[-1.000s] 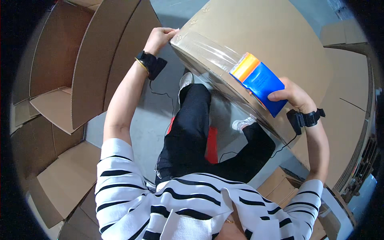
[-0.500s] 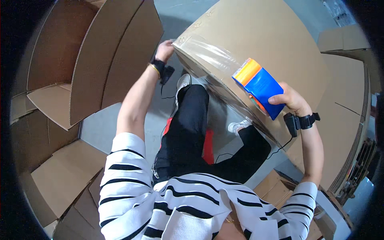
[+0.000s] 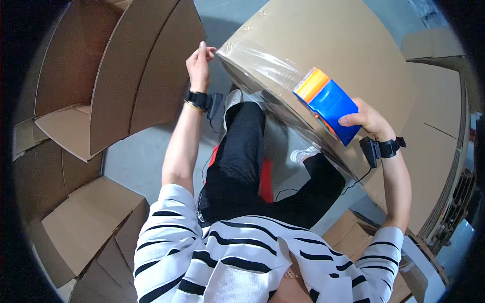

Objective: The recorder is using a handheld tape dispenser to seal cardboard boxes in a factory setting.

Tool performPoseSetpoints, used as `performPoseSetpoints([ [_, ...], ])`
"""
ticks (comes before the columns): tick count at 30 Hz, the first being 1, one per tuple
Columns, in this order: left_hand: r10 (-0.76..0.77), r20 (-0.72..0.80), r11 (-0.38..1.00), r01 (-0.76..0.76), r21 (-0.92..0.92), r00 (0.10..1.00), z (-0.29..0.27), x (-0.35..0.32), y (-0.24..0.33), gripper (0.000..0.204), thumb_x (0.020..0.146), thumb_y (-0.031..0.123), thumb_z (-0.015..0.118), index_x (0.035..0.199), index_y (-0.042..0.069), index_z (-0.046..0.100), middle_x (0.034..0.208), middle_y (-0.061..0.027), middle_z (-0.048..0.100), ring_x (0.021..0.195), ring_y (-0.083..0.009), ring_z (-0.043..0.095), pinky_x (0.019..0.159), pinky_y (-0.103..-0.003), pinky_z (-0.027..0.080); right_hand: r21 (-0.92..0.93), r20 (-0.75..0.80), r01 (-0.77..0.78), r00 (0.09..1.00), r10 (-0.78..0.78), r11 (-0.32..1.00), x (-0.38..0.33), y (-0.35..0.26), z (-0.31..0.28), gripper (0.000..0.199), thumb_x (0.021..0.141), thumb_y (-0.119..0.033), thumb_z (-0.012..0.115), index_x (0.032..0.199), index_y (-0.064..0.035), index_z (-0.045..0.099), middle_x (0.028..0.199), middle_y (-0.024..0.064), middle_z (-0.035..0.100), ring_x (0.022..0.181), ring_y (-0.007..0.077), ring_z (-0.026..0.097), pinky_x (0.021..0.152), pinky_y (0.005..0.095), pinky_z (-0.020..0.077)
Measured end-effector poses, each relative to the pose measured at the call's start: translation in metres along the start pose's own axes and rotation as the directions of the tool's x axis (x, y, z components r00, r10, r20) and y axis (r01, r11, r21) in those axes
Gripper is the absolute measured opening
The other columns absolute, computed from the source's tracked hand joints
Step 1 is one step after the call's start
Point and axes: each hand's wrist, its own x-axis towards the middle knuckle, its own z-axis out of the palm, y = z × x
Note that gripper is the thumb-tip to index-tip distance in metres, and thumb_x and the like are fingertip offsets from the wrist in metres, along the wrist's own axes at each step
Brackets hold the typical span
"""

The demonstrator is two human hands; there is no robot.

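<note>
A blue tape dispenser (image 3: 334,112) with an orange front rests against the top face of a large brown cardboard box (image 3: 328,40). My right hand (image 3: 371,121) grips it, thumb across its blue side. Clear packing tape (image 3: 265,65) runs from the dispenser's orange end toward the box's left corner, shiny and slightly wrinkled. At that corner is my left hand (image 3: 199,64), thumb raised and apart from the fingers, which reach the corner's edge. Whether those fingertips touch the tape is too small to tell. The underside of the left hand's fingers is hidden.
Opened cardboard boxes (image 3: 136,86) stand along the left. Flat cardboard sheets (image 3: 434,126) are stacked at the right. My legs (image 3: 235,151) straddle a red object (image 3: 265,182) beneath me, close to the box's near side. Thin black cables hang from both wrists.
My left hand has turned, its thumb now lifted and the wrist lower and more upright at the corner. The dispenser in my right hand has shifted very slightly upward.
</note>
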Motion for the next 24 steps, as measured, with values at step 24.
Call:
performPoseSetpoints([
  [24, 0.286, 0.243, 0.956, -0.292, -0.008, 0.927, 0.016, -0.039, 0.001, 0.045, 0.103, 0.034, 0.037, 0.127, 0.0, 0.057, 0.123, -0.0118, 0.061, 0.117, -0.0192, 0.054, 0.103, -0.032, 0.038, 0.0, 0.018, 0.026, 1.0, -0.026, 1.0, -0.006, 0.0, 0.001, 0.054, 0.072, -0.027, 0.074, 0.116, 0.0013, 0.06, 0.104, 0.0089, 0.068, 0.092, 0.0136, 0.062, 0.085, 0.0273, 0.0485],
])
